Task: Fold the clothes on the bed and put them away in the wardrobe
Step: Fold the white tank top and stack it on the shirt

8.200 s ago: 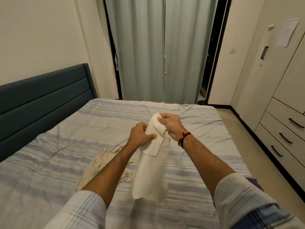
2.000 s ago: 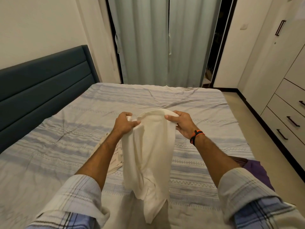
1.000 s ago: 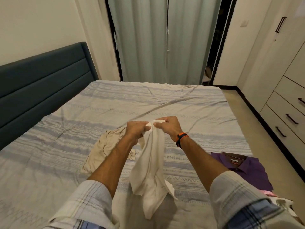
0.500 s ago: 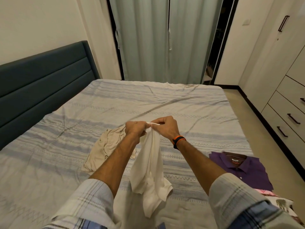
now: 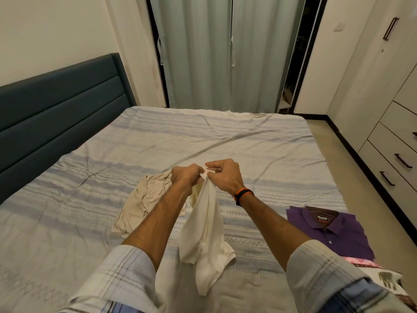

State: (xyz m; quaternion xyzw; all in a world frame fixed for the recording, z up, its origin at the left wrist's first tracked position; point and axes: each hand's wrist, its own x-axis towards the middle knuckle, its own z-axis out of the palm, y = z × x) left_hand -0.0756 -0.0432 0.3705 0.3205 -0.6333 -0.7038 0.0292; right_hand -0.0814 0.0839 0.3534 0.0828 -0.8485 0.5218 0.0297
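- Both forearms reach forward over the bed, sleeves of a pale plaid shirt pushed up near the elbows, and the two fists meet close together in mid-air above the striped blue-and-white bedsheet [image 5: 225,136].
- The left hand [image 5: 186,176] has its fingers curled tight, knuckles up, bunching the top edge of a cream-white soft cotton garment [image 5: 204,233].
- The right hand [image 5: 224,175], with a black-and-orange band [image 5: 242,195] on its wrist, pinches the same top edge between thumb and curled fingers, touching the left hand.
- The cream-white garment hangs straight down from both grips in a narrow gathered fall; its lower end is held over the near part of the bed, and whether it touches the sheet cannot be told.
- A crumpled beige garment [image 5: 144,199] lies on the sheet just behind the left forearm.
- A purple collared shirt [image 5: 329,231] lies flat near the right edge of the bed, with pink and patterned fabric [image 5: 383,274] just nearer than it.
- The cream wardrobe [image 5: 383,86] with black handles stands along the right wall, its door and drawers shut, well apart from the held garment.
- A dark teal padded headboard [image 5: 56,109] runs along the left; pale grey-green curtains [image 5: 212,53] hang beyond the bed.
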